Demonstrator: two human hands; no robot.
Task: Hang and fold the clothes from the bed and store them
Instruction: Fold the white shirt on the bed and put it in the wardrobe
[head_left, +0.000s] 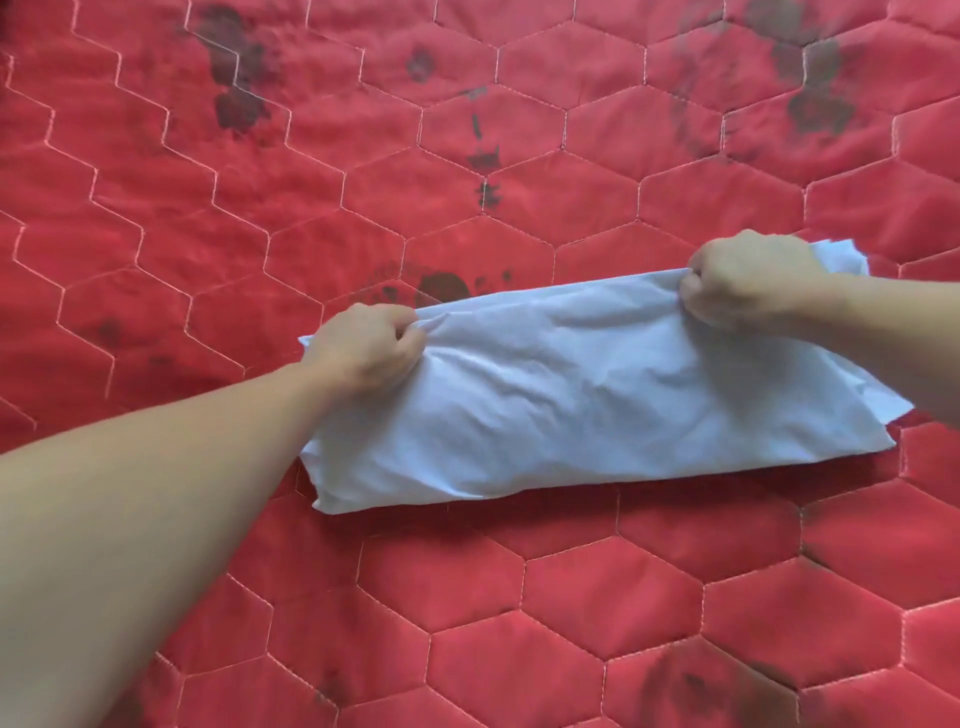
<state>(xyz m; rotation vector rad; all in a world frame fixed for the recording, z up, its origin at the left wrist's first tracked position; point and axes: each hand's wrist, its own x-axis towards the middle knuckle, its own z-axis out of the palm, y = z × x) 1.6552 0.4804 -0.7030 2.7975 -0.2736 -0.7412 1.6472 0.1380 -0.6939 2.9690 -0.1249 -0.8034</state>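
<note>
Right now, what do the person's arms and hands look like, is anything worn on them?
Both forearms are bare as far as the picture shows, with no sleeve in view. The left hand and the right hand carry no glove, and no ring, watch or bracelet shows on the parts in view. The left forearm fills much of the lower left; the right is cut by the picture's edge.

1. I can read no text, label, brand or number anywhere; the dark marks on the red quilt (519, 156) are only blurred blotches to me; the white cloth (597, 395) bears no print.
</note>
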